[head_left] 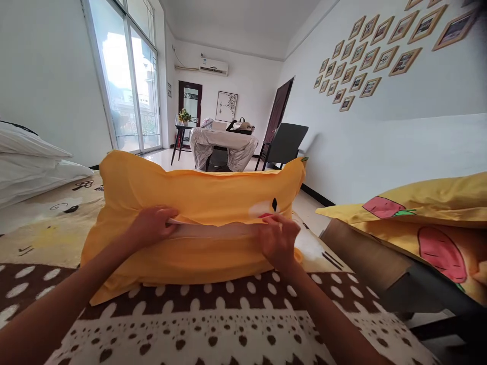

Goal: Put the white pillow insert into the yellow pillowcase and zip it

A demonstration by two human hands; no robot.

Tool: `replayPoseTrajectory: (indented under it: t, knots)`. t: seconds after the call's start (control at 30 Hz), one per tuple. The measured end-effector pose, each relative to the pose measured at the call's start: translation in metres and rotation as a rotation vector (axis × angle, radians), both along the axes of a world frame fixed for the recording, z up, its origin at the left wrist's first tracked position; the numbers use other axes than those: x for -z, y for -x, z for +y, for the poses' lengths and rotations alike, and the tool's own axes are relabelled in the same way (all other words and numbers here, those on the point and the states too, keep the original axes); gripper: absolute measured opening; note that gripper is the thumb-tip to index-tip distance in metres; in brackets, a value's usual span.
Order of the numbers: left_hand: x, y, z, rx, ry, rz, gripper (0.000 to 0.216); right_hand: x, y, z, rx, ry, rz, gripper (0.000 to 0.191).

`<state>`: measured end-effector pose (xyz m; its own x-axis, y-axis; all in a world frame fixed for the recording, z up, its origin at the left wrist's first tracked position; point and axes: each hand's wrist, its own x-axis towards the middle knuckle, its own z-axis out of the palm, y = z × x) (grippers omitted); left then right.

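A plump orange-yellow pillowcase (205, 258) lies across the patterned blanket (243, 334) in front of me. A long slit runs along its middle, and a pale inner pillow (218, 231) shows through it. At the left end of the slit, my left hand (154, 225) has its fingers closed on the pillowcase's edge. My right hand (279, 241) pinches the edge at the right end, beside a printed pattern of black, white and red. Both hands touch the same pillowcase, with the slit stretched between them.
White stuffed pillows (34, 162) are piled at the left. Yellow pillowcases with pink fruit prints (441, 251) lie at the right, over a brown box (369, 258). Farther back stand a covered table (224, 139) and a dark chair (285, 144).
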<state>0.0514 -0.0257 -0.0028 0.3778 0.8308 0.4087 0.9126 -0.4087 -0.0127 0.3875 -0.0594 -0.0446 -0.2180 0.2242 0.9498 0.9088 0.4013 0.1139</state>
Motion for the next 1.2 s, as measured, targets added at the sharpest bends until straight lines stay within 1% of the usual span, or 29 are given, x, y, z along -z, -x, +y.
replayPoseTrajectory:
  t: [0.03,0.07,0.1,0.13,0.17,0.23,0.27,0.33,0.37,0.4,0.43,0.47,0.53,0.6,0.63,0.7,0.77,0.8,0.83,0.9,0.93,0.97,1.0,1.03,1.07,1.1,1.13,1.17,1.2]
  knots:
    - [-0.006,0.001,-0.004,0.019,0.038,0.008,0.019,-0.004,0.007,-0.015,-0.062,-0.015,-0.056,0.024]
    - [-0.010,0.002,-0.008,0.033,0.067,0.013,0.019,-0.006,0.015,-0.028,-0.140,0.027,-0.145,0.026]
    - [-0.015,0.002,-0.012,0.043,0.092,0.006,0.019,-0.006,0.026,-0.038,-0.211,0.121,-0.257,0.026]
    - [-0.019,0.001,-0.015,0.052,0.117,-0.012,0.019,-0.005,0.038,-0.045,-0.252,0.225,-0.361,0.028]
    - [-0.023,0.001,-0.019,0.059,0.137,-0.044,0.018,-0.001,0.051,-0.048,-0.261,0.324,-0.444,0.033]
    - [-0.031,-0.002,-0.028,0.091,0.167,-0.139,0.019,0.007,0.076,-0.043,-0.198,0.452,-0.516,0.041]
    - [-0.035,-0.002,-0.032,0.109,0.167,-0.195,0.020,0.010,0.089,-0.038,-0.151,0.494,-0.516,0.040]
    - [-0.043,-0.003,-0.041,0.118,0.121,-0.305,0.021,0.011,0.112,-0.025,-0.084,0.575,-0.505,0.027]
    - [-0.046,-0.003,-0.045,0.105,0.083,-0.347,0.020,0.008,0.122,-0.020,-0.084,0.605,-0.513,0.018]
    - [-0.049,-0.002,-0.048,0.090,0.053,-0.367,0.020,0.002,0.130,-0.017,-0.110,0.609,-0.527,0.011]
    - [-0.050,0.000,-0.051,0.087,0.044,-0.363,0.020,-0.005,0.136,-0.016,-0.154,0.578,-0.534,0.009]
    - [-0.052,0.001,-0.052,0.102,0.062,-0.339,0.020,-0.013,0.140,-0.016,-0.199,0.511,-0.517,0.011]
    - [-0.053,0.005,-0.054,0.162,0.135,-0.266,0.024,-0.028,0.142,-0.019,-0.245,0.315,-0.392,0.018]
    - [-0.051,0.007,-0.056,0.205,0.188,-0.204,0.032,-0.035,0.137,-0.022,-0.247,0.133,-0.258,0.024]
    - [-0.050,0.007,-0.057,0.208,0.196,-0.173,0.035,-0.036,0.132,-0.024,-0.247,0.068,-0.235,0.026]
    - [-0.046,0.006,-0.060,0.209,0.190,-0.089,0.040,-0.034,0.123,-0.026,-0.248,-0.010,-0.276,0.027]
    - [-0.041,0.004,-0.063,0.241,0.167,0.038,0.041,-0.035,0.113,-0.027,-0.226,-0.024,-0.335,0.027]
    - [-0.038,0.003,-0.065,0.260,0.141,0.105,0.040,-0.038,0.107,-0.027,-0.221,-0.008,-0.354,0.028]
    - [-0.035,0.002,-0.067,0.270,0.113,0.169,0.034,-0.044,0.101,-0.025,-0.224,0.015,-0.370,0.028]
    - [-0.030,0.000,-0.074,0.253,0.075,0.282,0.013,-0.063,0.085,-0.019,-0.228,0.044,-0.374,0.025]
    - [-0.028,-0.001,-0.078,0.236,0.073,0.319,0.012,-0.076,0.074,-0.014,-0.205,0.049,-0.355,0.021]
    - [-0.026,-0.002,-0.083,0.226,0.087,0.341,0.018,-0.090,0.062,-0.008,-0.156,0.034,-0.306,0.019]
    - [-0.026,-0.003,-0.088,0.225,0.113,0.354,0.023,-0.103,0.048,-0.002,-0.075,0.026,-0.238,0.023]
    - [-0.026,-0.003,-0.094,0.240,0.146,0.358,0.023,-0.115,0.033,0.004,0.006,0.051,-0.190,0.032]
    - [-0.028,-0.002,-0.100,0.279,0.181,0.351,0.018,-0.126,0.016,0.010,0.058,0.108,-0.162,0.037]
    - [-0.033,0.001,-0.105,0.333,0.209,0.329,0.013,-0.134,-0.001,0.014,0.079,0.195,-0.158,0.038]
    - [-0.040,0.006,-0.109,0.392,0.206,0.287,0.015,-0.139,-0.018,0.016,0.076,0.300,-0.174,0.036]
    - [-0.049,0.013,-0.111,0.439,0.138,0.222,0.023,-0.143,-0.034,0.017,0.070,0.402,-0.207,0.036]
    - [-0.061,0.022,-0.111,0.453,0.023,0.145,0.031,-0.144,-0.049,0.016,0.077,0.446,-0.218,0.037]
